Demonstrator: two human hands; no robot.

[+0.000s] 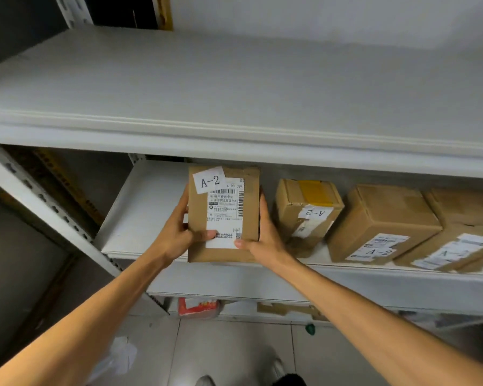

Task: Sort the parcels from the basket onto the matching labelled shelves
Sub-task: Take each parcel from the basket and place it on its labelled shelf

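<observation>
A flat brown cardboard parcel (223, 215) with a white "A-2" sticker and a shipping label is held between both my hands at the front edge of the middle shelf (140, 207). My left hand (179, 229) grips its left side with the thumb on the label. My right hand (262, 232) grips its right side, thumb on the lower front. To its right, three more brown parcels stand on the same shelf: a small box (307, 210) marked "A-2", a larger box (382, 221) marked "A-2", and another (457, 235) at the far right.
A wide white shelf (234, 87) lies bare above. A perforated metal upright (39, 199) stands at the left. The lowest shelf holds a red-and-white packet (198, 306) and cardboard pieces. A white plastic bag (120, 355) lies on the tiled floor.
</observation>
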